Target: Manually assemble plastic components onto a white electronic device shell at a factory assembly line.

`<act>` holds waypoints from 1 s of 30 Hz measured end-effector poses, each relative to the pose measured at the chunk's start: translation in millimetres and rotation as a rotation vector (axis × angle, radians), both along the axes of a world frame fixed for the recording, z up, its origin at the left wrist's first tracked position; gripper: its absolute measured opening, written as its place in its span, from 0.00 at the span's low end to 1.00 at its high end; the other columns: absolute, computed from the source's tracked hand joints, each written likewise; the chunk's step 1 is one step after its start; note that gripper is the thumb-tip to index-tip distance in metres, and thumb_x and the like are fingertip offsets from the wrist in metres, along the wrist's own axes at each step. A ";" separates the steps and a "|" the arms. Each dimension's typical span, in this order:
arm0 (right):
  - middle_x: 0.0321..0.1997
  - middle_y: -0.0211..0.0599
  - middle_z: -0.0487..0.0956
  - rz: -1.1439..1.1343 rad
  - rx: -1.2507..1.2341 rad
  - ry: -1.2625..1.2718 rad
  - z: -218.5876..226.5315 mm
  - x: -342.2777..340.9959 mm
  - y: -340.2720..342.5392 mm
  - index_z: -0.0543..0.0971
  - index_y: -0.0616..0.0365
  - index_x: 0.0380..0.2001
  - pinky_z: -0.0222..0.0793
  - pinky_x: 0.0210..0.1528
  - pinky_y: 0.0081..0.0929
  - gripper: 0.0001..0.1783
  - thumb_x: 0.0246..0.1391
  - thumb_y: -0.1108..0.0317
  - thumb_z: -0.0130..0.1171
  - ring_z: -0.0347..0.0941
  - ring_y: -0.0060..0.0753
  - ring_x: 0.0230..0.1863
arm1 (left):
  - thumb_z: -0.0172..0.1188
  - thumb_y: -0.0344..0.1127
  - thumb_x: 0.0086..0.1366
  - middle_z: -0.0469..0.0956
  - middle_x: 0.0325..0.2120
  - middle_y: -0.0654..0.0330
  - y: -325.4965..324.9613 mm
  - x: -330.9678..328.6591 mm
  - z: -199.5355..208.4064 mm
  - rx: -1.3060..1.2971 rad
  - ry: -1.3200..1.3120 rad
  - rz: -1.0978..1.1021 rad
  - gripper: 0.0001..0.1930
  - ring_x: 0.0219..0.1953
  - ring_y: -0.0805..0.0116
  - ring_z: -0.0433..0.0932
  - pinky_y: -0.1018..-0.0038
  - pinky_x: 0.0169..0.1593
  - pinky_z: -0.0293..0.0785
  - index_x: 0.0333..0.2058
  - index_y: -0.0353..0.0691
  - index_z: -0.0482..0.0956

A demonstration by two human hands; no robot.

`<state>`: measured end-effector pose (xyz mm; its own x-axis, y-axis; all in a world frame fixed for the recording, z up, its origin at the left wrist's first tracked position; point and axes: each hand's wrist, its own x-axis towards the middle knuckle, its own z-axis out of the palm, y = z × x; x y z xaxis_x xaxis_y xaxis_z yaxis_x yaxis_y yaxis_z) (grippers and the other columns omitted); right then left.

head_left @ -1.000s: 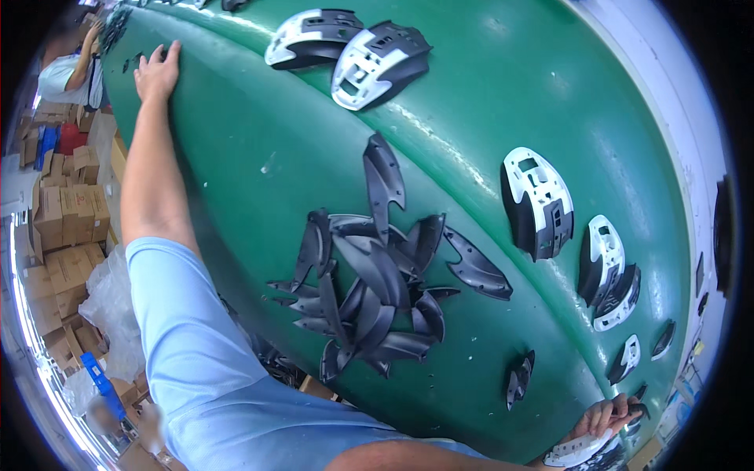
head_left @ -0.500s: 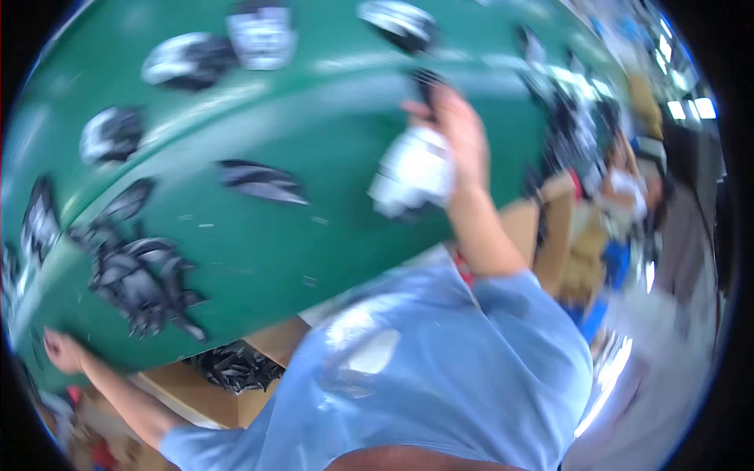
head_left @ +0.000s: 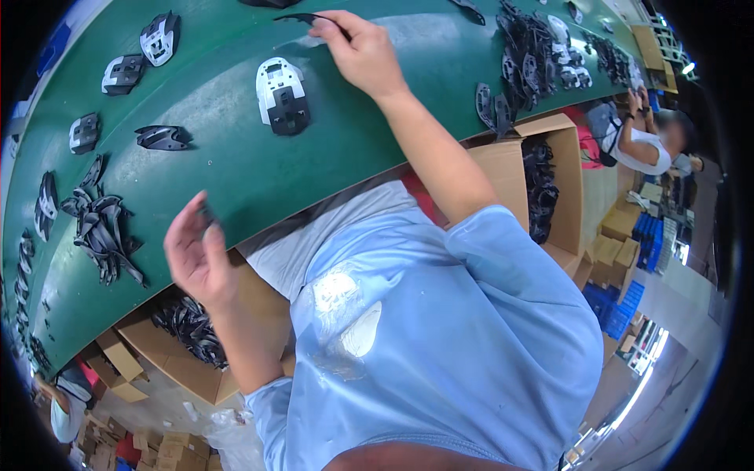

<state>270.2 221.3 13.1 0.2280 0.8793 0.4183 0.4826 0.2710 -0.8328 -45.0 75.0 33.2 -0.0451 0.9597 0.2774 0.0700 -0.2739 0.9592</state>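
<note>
My right hand [head_left: 365, 55] reaches over the table and pinches a thin, curved black plastic strip [head_left: 305, 17] between thumb and fingers. Just below and left of it, a white-and-black computer mouse shell [head_left: 283, 98] lies on the green table, apart from the hand. My left hand [head_left: 200, 259] hovers by the near table edge, its thumb and forefinger closed around a small dark piece [head_left: 206, 210] whose kind is too small to make out. Left of the shell lies a dark pointed part [head_left: 163, 137], and beyond it a pile of black curved parts [head_left: 102, 228].
More mouse shells [head_left: 160, 38] stand along the far left. Cardboard boxes of black parts sit below the edge, one at the left [head_left: 188, 330] and one at the right [head_left: 542, 188]. Black parts [head_left: 526, 55] heap up on the right, near a seated co-worker [head_left: 644, 141].
My left hand has come from the table's far left edge rightward, towards my body. The view has turned, shifting the table things left. My right hand stays near the shell, the black strip now plainly visible.
</note>
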 end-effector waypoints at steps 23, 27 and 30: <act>0.36 0.33 0.84 0.444 -0.132 0.334 -6.0 1.3 -97.4 0.86 0.54 0.45 0.72 0.32 0.24 0.17 0.51 0.64 0.73 0.75 0.25 0.29 | 0.66 0.18 0.62 0.77 0.57 0.40 41.6 126.3 -14.6 0.189 0.284 -0.125 0.31 0.39 0.74 0.75 0.77 0.45 0.75 0.61 0.33 0.63; 0.37 0.32 0.85 0.496 -0.229 0.353 0.1 -2.0 -90.6 0.85 0.59 0.46 0.72 0.34 0.18 0.15 0.55 0.67 0.71 0.76 0.18 0.32 | 0.72 0.22 0.58 0.80 0.53 0.43 53.0 129.2 -26.0 0.316 0.412 -0.120 0.34 0.35 0.74 0.76 0.78 0.40 0.75 0.61 0.34 0.63; 0.39 0.33 0.85 0.500 -0.344 0.606 -3.6 -5.4 -86.2 0.84 0.62 0.47 0.76 0.37 0.17 0.15 0.58 0.70 0.69 0.78 0.17 0.36 | 0.74 0.22 0.56 0.82 0.50 0.48 59.9 134.8 -25.7 0.362 0.471 -0.065 0.35 0.32 0.75 0.76 0.79 0.37 0.74 0.60 0.35 0.65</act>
<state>264.8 135.1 9.5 -0.1218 0.9917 0.0413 -0.1816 0.0186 -0.9832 89.7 135.0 7.5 0.2175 0.7969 0.5636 0.4373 -0.5958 0.6736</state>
